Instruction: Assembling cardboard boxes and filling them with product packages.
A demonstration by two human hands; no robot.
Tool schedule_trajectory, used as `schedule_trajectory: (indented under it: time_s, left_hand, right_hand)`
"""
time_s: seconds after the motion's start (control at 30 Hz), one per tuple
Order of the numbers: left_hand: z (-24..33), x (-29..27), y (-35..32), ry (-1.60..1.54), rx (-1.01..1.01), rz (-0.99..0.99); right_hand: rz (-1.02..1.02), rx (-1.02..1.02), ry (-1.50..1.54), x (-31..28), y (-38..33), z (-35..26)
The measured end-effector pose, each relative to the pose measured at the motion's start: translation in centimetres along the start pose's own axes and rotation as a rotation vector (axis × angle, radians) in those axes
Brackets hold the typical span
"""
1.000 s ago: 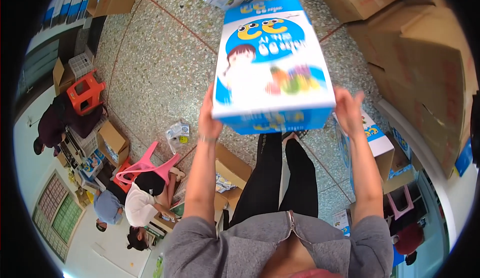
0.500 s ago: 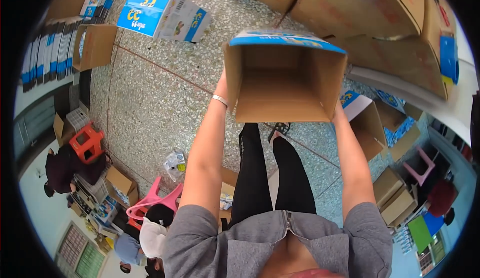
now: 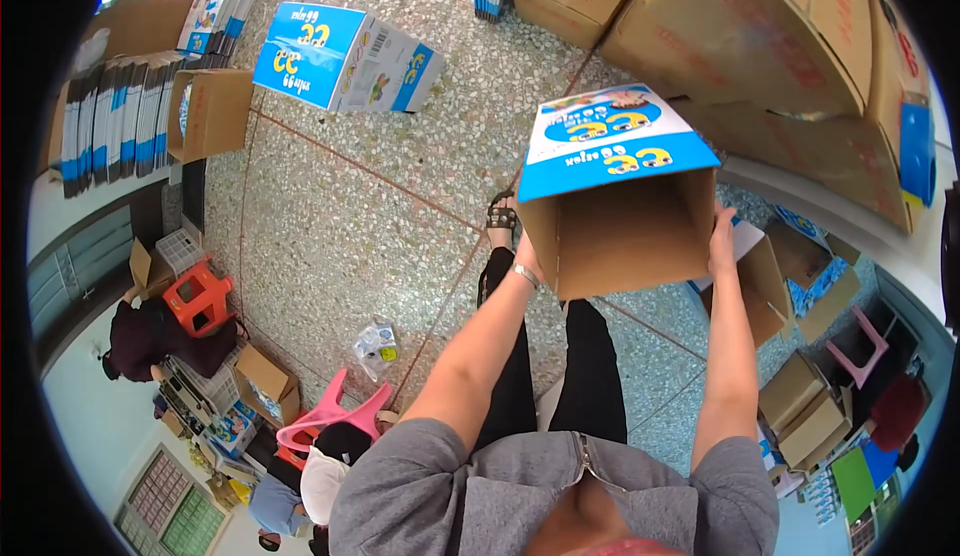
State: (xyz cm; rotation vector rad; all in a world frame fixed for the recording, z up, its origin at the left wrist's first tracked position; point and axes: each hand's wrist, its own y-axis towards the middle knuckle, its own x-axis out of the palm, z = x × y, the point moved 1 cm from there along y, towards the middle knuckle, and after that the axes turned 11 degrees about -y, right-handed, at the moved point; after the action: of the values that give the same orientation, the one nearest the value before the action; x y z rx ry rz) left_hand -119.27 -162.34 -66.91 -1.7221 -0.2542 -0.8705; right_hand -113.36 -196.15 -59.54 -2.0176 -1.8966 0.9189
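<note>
A cardboard carton, blue and white with yellow printing outside and plain brown inside, is held up in front of my legs. Its open end faces me, and the part of the inside that shows holds nothing. My left hand grips its left side, with most fingers hidden by the carton. Against the right side presses my right hand, its thumb showing near the open edge.
A matching carton lies on the speckled floor ahead left. Flattened cartons are stacked at far left. Large brown boxes fill the far right. Nearer right is an open carton. A pink stool and seated people are at lower left.
Both hands have carried the carton to the right and tilted it, so more of its printed face shows. My left foot has stepped forward, and the view has shifted a little.
</note>
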Motion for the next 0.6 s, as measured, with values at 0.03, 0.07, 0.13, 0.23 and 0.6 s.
schedule_trajectory:
  time_s: [0.03, 0.07, 0.13, 0.23, 0.6]
  left_hand:
    - [-0.2, 1.0, 0.1, 0.005, 0.004, 0.127]
    - [1.0, 0.1, -0.1, 0.002, 0.015, 0.147]
    - [3.7, -3.7, -0.1, 0.097, 0.031, 0.161]
    - [4.7, -0.6, 1.5, 0.455, -0.114, 0.546]
    - [31.8, 11.4, 2.9, 1.925, 1.425, 0.421]
  right_hand:
    - [0.03, -0.158, -0.066, 0.0, 0.1, -0.1]
    - [0.011, -0.146, -0.058, 1.2, 0.1, -0.7]
    - [0.136, -0.299, -0.412, 4.1, 0.3, -1.6]
    - [0.287, -0.264, -0.98, 4.4, 2.1, -2.3]
    - [0.628, -0.108, -0.788, 5.3, 6.0, -4.4]
